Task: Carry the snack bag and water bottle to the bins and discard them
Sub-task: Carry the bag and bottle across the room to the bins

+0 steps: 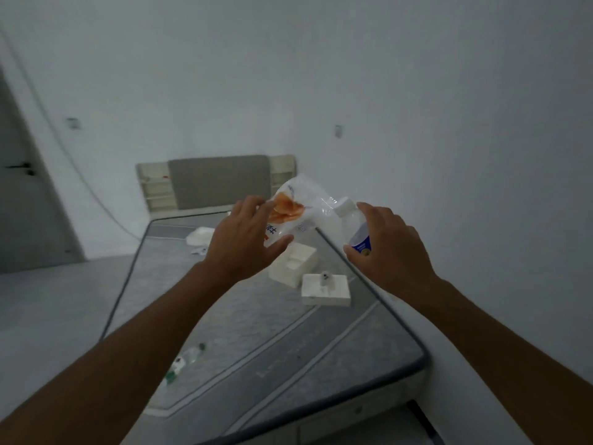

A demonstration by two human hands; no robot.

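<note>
— Crinkly white plastic with an orange print: that's the snack bag (288, 210), and I've got it in my left hand (244, 239), held up over the bed (256, 342).

— How are the fingers (256, 205) on it?

— Spread wide across the bag's face, thumb underneath, so it's more a loose pinch than a firm hold. My right hand (388, 248) is wrapped around the water bottle (354, 226), cap tilted up and to the left, just beside the bag's corner.

— Any bins in the head view?

— None that I can see. Only white walls, a grey headboard (219, 181), a door (19, 187) on the left, and white foam blocks (295, 261) lying on the mattress below my hands.

— So what worries you from here?

— The bag, I think. With so light a hold, the slick film could slide out as I turn to walk and land among the blocks. The bottle looks safer, though its smooth side might twist in my palm. The picture is blurred, so I can't judge the grip closely.
</note>
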